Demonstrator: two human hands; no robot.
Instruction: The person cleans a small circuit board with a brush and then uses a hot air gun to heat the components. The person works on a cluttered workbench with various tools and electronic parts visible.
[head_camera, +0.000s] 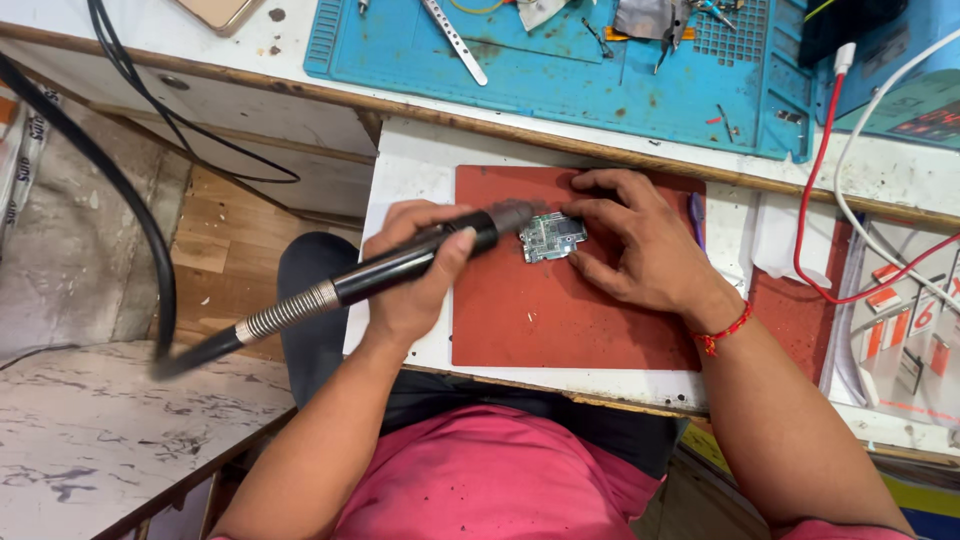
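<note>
Circuit board (551, 237) lies at frame centre on a red mat (560, 320), pinned flat by the right hand (635, 245) fingertips so it stays steady. Left hand (415, 270) is wrapped around a black hot-air handpiece (400, 265), nozzle aimed at the board's left edge

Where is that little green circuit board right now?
In the head view the circuit board lies near the top of the red mat, just right of the black tool's tip, with the right hand pinning its right edge.
</note>
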